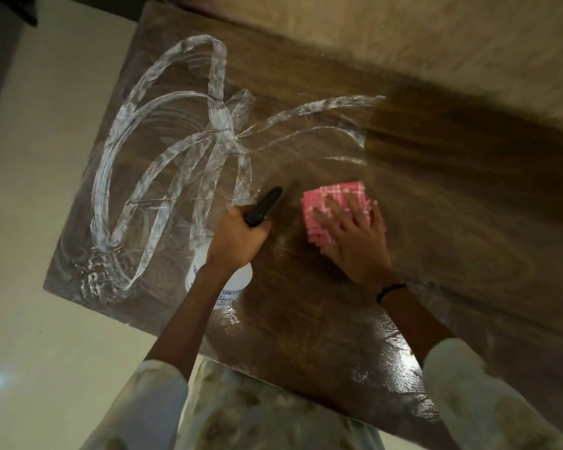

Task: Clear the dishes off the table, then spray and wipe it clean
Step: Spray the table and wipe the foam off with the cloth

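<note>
**Wooden table under wipe-down: foam streaks to one side, cloth under the right hand**

On the wooden table, both hands are at work near the middle of the top. The left hand is curled round the neck of a white spray bottle, with the black trigger head projecting forward past the knuckles; the bottle body hangs below the fist and carries blue lettering, too blurred to read in full. The right hand lies flat, fingers straight and spread, pressing on a folded pink checked cloth that rests on the tabletop. The cloth sits just beside the trigger head, on the right of the gripped bottle, and appears motion-blurred at its edges. White foam streaks loop and fan across the surface beyond and to the left of the left fist. Wet sheen shows on the tabletop nearer the person than the right hand. A dark band circles the right wrist. Pale sleeves cover both forearms partway. Pale floor lies left of the table.
</note>
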Available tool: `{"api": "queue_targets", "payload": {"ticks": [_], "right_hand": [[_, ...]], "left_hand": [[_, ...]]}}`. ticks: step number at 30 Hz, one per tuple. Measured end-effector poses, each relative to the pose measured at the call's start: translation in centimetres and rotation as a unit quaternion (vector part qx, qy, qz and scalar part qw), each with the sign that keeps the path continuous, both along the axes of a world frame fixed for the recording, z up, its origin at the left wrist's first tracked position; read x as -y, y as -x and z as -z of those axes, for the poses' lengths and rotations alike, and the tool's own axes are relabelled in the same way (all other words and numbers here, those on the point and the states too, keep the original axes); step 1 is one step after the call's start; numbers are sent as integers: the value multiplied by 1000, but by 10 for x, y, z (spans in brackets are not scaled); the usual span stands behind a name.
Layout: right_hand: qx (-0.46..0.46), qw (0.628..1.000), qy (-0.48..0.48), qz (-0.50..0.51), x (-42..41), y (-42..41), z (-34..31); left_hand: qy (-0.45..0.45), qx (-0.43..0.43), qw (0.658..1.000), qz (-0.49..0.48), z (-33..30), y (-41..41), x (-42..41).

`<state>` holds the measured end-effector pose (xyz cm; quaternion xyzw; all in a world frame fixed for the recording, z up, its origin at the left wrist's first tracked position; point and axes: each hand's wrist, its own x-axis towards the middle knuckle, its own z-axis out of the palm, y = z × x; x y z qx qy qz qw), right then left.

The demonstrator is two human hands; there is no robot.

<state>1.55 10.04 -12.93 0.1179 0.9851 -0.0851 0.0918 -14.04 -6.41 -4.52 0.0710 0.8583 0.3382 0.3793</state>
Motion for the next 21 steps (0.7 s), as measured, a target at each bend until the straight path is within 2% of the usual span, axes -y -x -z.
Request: {"api": "queue_targets", "payload": {"ticks": [6, 9, 12, 16, 18, 21], "right_hand": [[5, 996, 33, 81, 9, 84, -2], [-12, 998, 48, 41, 42, 99, -2], [-32, 997, 57, -50, 59, 78, 2], [-3, 992, 0, -123, 25, 22, 7], [9, 996, -25, -81, -3, 3, 5], [30, 998, -34, 38, -39, -5, 1]], "left_hand": [[-26, -17, 999, -18, -1, 14, -6], [-32, -19, 999, -19, 4, 19, -7], [-30, -36, 999, -2, 9, 22, -7], [-26, -38, 998, 31, 11, 23, -18], [-4, -45, 998, 38, 13, 22, -29], [-4, -17, 999, 49, 14, 22, -50]]}}
